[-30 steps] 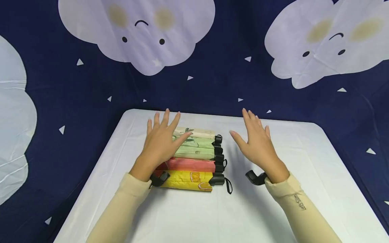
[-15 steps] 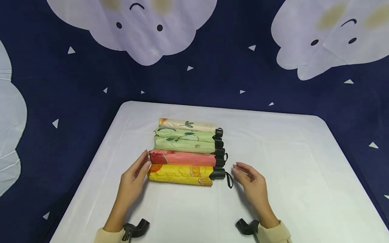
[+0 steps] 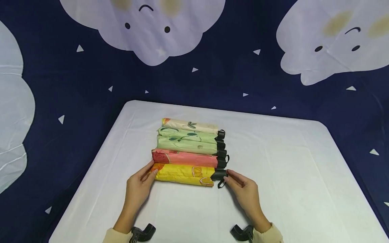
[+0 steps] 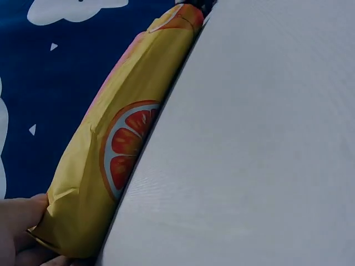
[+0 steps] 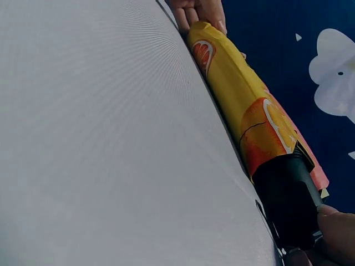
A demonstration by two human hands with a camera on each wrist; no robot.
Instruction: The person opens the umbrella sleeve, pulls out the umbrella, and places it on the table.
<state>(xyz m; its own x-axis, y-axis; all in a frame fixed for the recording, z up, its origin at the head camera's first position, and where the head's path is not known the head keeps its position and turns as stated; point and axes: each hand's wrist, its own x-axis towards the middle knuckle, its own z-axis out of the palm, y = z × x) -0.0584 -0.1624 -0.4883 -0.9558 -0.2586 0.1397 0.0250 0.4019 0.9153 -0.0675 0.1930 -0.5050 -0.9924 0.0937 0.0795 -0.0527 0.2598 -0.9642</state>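
Folded umbrellas lie side by side in a row on the white table, black handles to the right. Nearest me is the yellow umbrella with orange-slice prints. My left hand pinches its left end between thumb and fingers, and the left wrist view shows that end of the yellow umbrella close up. At the other end my right hand grips the black handle, beside its strap. Just behind lies the red umbrella with a watermelon print.
Beyond the red one are two light green umbrellas and a cream umbrella at the back. The white table has rounded far corners. A dark blue cloth with white clouds hangs behind it.
Both hands came down and back from over the row, fingers first spread. The right hand then moved left onto the yellow umbrella's handle, while the left took its other end.
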